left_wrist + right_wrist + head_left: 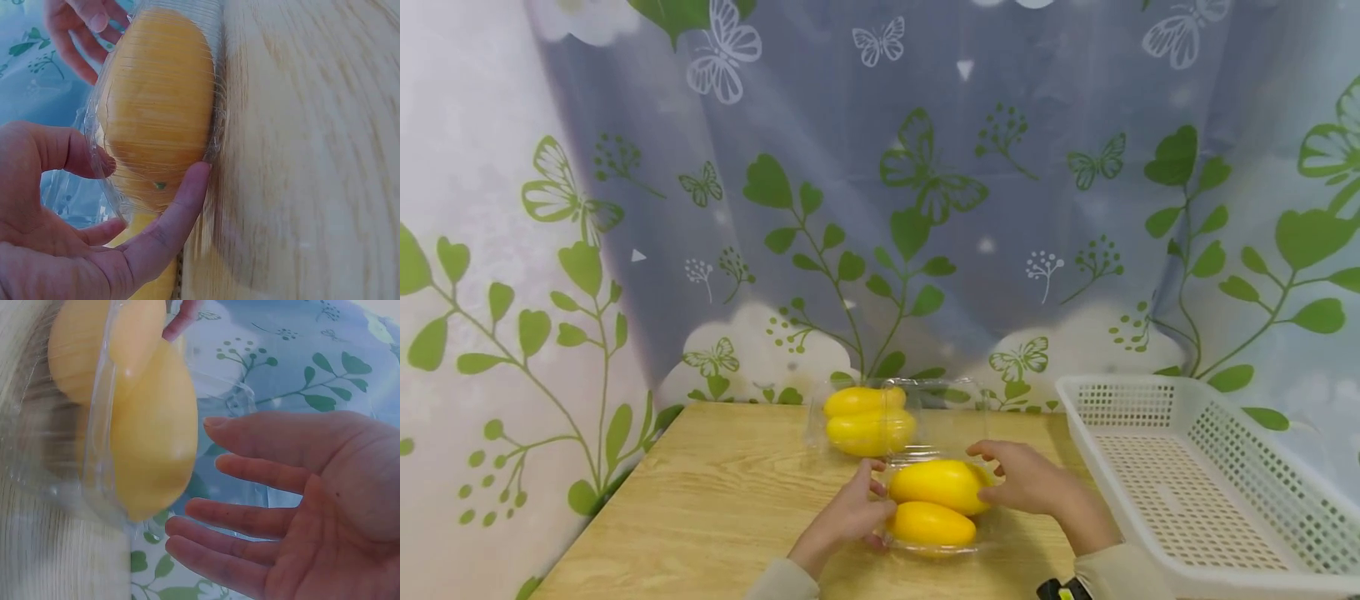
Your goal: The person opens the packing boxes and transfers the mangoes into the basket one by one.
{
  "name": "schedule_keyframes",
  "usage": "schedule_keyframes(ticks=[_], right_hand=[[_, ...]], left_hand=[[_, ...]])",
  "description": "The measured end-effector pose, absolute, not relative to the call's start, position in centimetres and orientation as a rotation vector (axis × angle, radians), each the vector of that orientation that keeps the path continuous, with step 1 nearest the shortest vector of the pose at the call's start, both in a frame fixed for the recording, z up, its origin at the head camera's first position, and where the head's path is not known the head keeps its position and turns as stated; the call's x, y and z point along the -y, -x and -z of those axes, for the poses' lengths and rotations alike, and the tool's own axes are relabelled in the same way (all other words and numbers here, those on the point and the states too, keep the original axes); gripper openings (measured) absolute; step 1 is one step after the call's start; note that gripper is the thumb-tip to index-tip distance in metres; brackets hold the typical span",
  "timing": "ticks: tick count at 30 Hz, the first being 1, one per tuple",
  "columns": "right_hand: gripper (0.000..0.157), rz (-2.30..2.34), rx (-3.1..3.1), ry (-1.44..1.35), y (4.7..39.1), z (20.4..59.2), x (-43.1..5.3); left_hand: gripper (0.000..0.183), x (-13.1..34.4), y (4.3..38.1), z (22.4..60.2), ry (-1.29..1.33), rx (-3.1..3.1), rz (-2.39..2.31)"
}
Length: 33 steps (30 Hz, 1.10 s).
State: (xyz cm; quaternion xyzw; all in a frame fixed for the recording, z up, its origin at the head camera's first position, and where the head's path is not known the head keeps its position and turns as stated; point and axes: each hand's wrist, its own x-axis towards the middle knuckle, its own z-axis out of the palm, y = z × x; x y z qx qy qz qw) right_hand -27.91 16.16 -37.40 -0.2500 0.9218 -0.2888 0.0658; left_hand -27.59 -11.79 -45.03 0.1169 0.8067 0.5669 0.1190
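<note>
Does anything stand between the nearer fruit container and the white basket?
Yes: the right hand and arm, just right of the nearer container, block the direct way to the white basket. No loose object shows between.

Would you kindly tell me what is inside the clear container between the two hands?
The clear container holds at least two yellow fruits; they cover the base beneath them, so I cannot tell what lies there.
</note>
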Motion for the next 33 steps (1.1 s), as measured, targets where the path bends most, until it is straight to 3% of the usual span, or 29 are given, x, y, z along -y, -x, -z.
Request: schedule_keyframes(ticks=[33], right_hand=[[0.055,0.528,-2.796,0.804,30.3,37.1,-11.3]], left_hand=[[0.068,11.7,27.5,45.3,-0.334,-2.345,-1.672]])
